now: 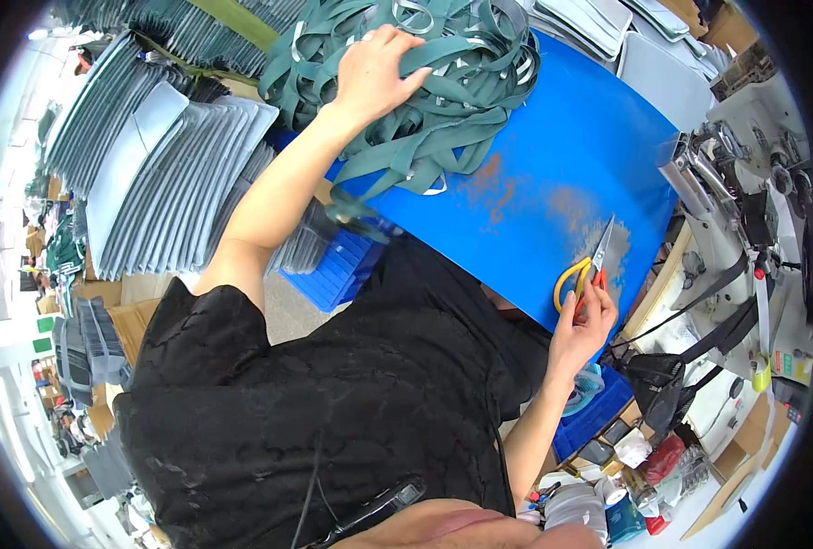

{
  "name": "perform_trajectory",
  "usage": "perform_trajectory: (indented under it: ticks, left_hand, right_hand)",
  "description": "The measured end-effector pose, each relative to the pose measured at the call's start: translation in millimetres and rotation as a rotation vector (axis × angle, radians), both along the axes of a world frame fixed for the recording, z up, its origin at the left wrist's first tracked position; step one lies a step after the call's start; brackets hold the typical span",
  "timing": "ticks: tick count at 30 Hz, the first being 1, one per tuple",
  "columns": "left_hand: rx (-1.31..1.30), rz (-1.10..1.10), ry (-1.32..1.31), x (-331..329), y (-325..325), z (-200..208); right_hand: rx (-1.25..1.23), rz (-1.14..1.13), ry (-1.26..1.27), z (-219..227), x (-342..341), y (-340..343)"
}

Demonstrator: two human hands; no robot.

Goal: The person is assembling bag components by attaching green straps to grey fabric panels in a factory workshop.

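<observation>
A large tangled heap of dark green webbing straps [461,101] lies at the far side of the blue table top [598,119]. My left hand [377,75] rests on the heap's left part, its thumb spread away from bent fingers. A strap runs past between thumb and forefinger, and no firm grip on it shows. At the table's right near edge, my right hand [582,331] holds a pair of scissors [575,279] with yellow and red handles. The slightly parted blades point away from me, over a scuffed patch of the table.
Stacks of grey curved panels [168,183] stand on the left. A blue crate [338,268] sits below the table's left edge. Sewing-machine-like equipment [745,174] borders the right side. Boxes and bagged items [644,457] crowd the lower right. Brown marks [498,192] stain the table.
</observation>
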State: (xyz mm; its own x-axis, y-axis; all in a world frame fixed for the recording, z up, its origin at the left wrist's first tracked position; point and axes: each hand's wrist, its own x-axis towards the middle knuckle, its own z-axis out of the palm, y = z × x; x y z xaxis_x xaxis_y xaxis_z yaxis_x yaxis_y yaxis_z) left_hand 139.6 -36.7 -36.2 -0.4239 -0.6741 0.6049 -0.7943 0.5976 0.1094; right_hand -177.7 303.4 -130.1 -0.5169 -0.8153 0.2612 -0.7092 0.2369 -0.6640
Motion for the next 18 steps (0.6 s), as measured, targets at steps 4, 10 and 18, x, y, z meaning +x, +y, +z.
perform_trajectory:
  ticks: [4,10,18]
  left_hand:
    - [0.144,0.116,-0.077,-6,3,25]
    - [-0.119,-0.106,-0.096,3,57,129]
    - [-0.488,0.789,0.28,321,102,254]
  right_hand:
    - [-0.166,0.083,0.056,-11,3,2]
    - [-0.183,-0.048,0.038,-31,-14,39]
    - [-0.357,0.024,-0.004,-28,-12,2]
